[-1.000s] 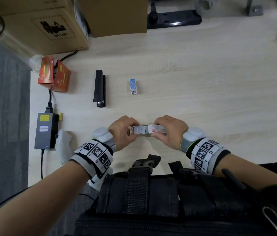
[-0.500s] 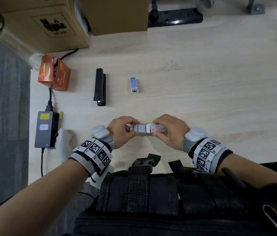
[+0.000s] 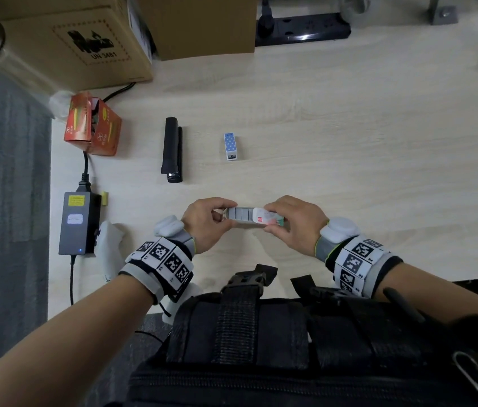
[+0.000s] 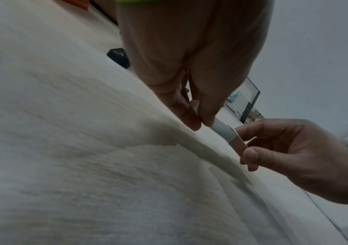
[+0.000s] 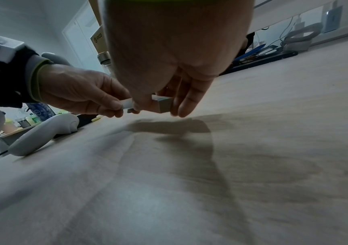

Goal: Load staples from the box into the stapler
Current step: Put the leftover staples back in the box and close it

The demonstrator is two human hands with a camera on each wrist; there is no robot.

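Both hands hold a small staple box just above the desk [image 3: 349, 142], near its front edge. My right hand [image 3: 271, 220] grips the white printed sleeve [image 3: 267, 219]. My left hand [image 3: 222, 213] pinches the end of the inner tray, which is slid out to the left and shows grey staple strips [image 3: 239, 214]. In the left wrist view the left hand [image 4: 198, 120] pinches the tray end beside the grey staples [image 4: 223, 131], and the right hand [image 4: 249, 149] holds the sleeve [image 4: 239, 144]. The black stapler [image 3: 171, 154] lies closed farther back on the left, away from both hands.
A small blue dotted item [image 3: 231, 146] lies right of the stapler. An orange carton [image 3: 92, 124], a power adapter [image 3: 77, 223] and a white controller [image 3: 108, 248] sit along the left edge. Cardboard boxes [image 3: 70, 42] and a power strip [image 3: 302, 29] line the back.
Both hands and the staple box have drifted slightly away from my body. Both grips look the same, and the tray sticks out about as far as before.
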